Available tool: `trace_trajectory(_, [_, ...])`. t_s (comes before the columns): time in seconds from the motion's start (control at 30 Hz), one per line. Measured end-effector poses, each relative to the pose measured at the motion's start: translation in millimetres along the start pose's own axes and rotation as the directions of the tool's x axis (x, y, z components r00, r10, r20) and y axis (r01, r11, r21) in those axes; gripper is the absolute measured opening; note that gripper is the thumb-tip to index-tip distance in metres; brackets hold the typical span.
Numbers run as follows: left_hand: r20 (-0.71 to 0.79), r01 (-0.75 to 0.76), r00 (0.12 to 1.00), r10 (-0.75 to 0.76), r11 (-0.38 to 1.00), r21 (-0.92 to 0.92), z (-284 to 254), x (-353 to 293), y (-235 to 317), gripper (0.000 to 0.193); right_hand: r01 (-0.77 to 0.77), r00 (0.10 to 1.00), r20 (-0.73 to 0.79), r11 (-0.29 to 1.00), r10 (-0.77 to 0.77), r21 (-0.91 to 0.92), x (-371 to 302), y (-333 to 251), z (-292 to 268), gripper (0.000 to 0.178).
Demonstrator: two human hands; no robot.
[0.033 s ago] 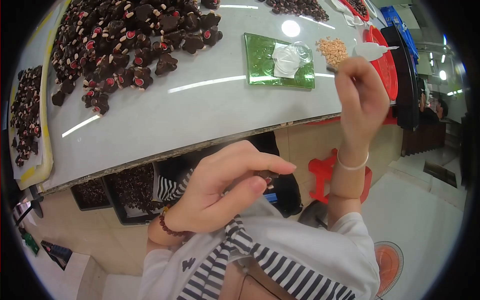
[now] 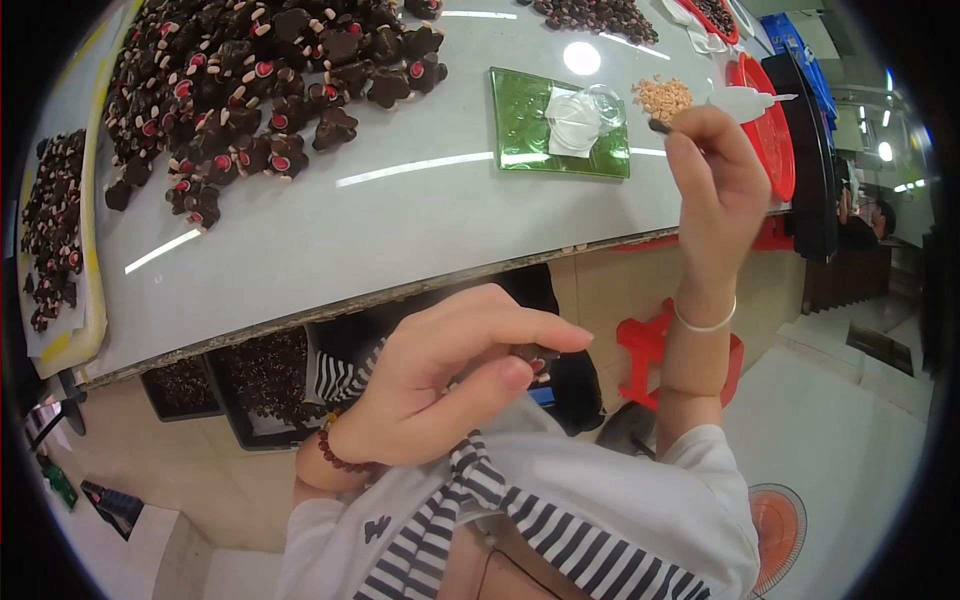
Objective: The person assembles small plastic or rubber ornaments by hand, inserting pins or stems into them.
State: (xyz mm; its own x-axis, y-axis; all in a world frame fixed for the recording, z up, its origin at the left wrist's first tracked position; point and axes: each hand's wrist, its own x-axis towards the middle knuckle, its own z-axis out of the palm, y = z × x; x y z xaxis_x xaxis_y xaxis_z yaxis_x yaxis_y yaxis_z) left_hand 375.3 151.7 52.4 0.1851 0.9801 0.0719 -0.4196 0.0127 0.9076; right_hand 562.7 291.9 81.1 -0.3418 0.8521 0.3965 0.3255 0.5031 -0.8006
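Observation:
My left hand (image 2: 450, 375) is closed around a small dark brown figure piece (image 2: 535, 353), held between thumb and forefinger in front of my chest. Red and beige bits show on it, and fingers cover much of the rest. My right hand (image 2: 722, 180) is raised over the table's right side, fingertips pinched on a small dark object (image 2: 660, 126) of which only a short tip shows. Just beyond that tip lies a little pile of beige pieces (image 2: 660, 97). A white squeeze bottle (image 2: 738, 102) with a thin nozzle lies behind the right hand.
Many dark brown figure pieces (image 2: 250, 90) with red and beige parts crowd the table's left. A green mat (image 2: 515, 125) bears a white round thing (image 2: 575, 122). Red trays (image 2: 770, 150) edge the right side. Below are dark bins (image 2: 265, 385) and a red stool (image 2: 645, 345).
My right hand has shifted slightly left, and the dark tip between its fingers has risen a little. The left hand stays in place with its piece.

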Motion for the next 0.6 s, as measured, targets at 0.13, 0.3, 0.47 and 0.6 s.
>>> trace_trajectory(0.13, [-0.100, 0.057, 0.991, -0.089, 0.956, -0.289, 2.8, -4.0, 5.2, 0.029, -0.074, 0.997, 0.037, 0.992, 0.071, 0.104, 3.0, 14.9, 5.9, 0.004])
trace_trajectory(0.3, [-0.083, 0.084, 0.988, -0.133, 0.898, -0.432, -0.7, -6.6, -3.8, 0.028, -0.060, 0.998, 0.023, 0.992, 0.058, 0.114, 4.9, 23.6, 9.7, 0.006])
trace_trajectory(0.47, [-0.027, 0.115, 0.988, -0.152, 0.841, -0.529, -4.4, -7.0, -8.0, 0.029, -0.061, 0.998, 0.031, 0.990, 0.057, 0.129, 4.1, 26.3, 10.3, 0.006])
trace_trajectory(0.6, [-0.049, 0.124, 0.984, -0.174, 0.848, -0.515, -3.2, -5.5, -6.7, 0.035, -0.042, 0.999, -0.003, 0.983, 0.043, 0.177, 2.2, 19.9, 12.8, 0.005])
